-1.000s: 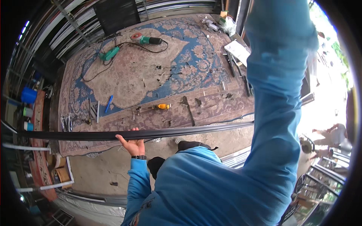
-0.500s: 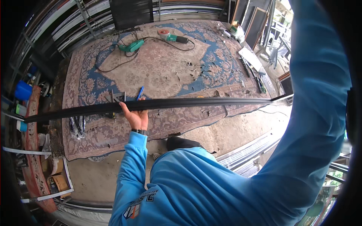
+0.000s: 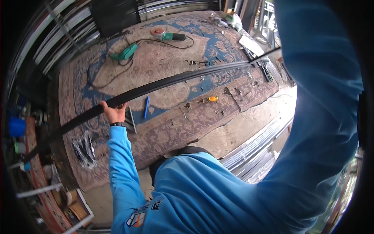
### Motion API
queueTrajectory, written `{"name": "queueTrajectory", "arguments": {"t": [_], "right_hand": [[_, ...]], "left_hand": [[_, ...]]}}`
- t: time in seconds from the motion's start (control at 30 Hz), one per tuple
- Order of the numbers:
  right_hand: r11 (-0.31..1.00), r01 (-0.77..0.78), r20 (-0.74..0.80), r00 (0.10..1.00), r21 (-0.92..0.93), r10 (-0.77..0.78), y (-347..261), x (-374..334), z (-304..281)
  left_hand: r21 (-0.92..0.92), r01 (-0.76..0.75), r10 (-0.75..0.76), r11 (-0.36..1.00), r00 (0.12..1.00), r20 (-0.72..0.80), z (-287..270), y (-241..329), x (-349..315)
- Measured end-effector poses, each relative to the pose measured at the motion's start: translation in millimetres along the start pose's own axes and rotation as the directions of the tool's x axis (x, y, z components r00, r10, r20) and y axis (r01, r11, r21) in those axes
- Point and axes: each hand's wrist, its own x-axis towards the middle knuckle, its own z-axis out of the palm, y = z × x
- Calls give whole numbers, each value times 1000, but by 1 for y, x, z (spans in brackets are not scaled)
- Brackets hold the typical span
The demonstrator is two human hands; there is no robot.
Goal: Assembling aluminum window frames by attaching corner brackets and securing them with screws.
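Head view: left hand grips long black bar — slanting lower-left to upper-right — right hand unseen.

I see a small patch label at six o'clock on my blue sleeve, white, dark blue and orange, cardboard boxes at seven o'clock, brown, partly hidden, no screens
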Motion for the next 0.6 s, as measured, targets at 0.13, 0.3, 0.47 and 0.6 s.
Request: {"name": "queueTrajectory", "arguments": {"t": [0.13, 0.3, 0.47, 0.6], "right_hand": [[999, -31, 48, 998, -26, 32, -17, 30, 15], [995, -43, 106, 993, -87, 52, -40, 77, 37], [992, -34, 143, 988, -120, 51, -63, 124, 67], [992, 7, 166, 986, -129, 15, -83, 163, 99]], "left_hand": [[5, -57, 57, 998, 998, -31, -1, 40, 43], [18, -83, 84, 996, 996, -9, -4, 84, 102], [100, 114, -112, 988, 993, -33, -9, 102, 191], [33, 255, -253, 966, 967, -40, -23, 85, 272]]}}
